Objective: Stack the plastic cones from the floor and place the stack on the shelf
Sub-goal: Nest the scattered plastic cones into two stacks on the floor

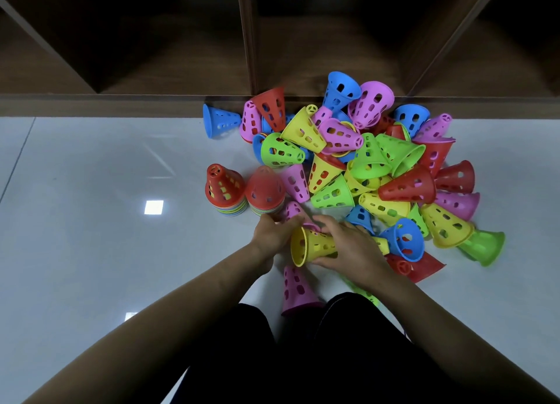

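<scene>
A pink cone (298, 288) lies on the floor (91, 191) by the person's knees. The right hand (348, 249) has its grip closed around a yellow cone (312, 246) lying on its side. The left hand (272, 234) touches the cone's wide end; I cannot tell its grip. Past them stand two stacks (224, 191) with red tops. A big pile of cones (363, 161) lies by the shelf (151, 103).

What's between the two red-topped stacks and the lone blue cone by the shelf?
Head view: bare floor between the stacks and the blue cone.
</scene>
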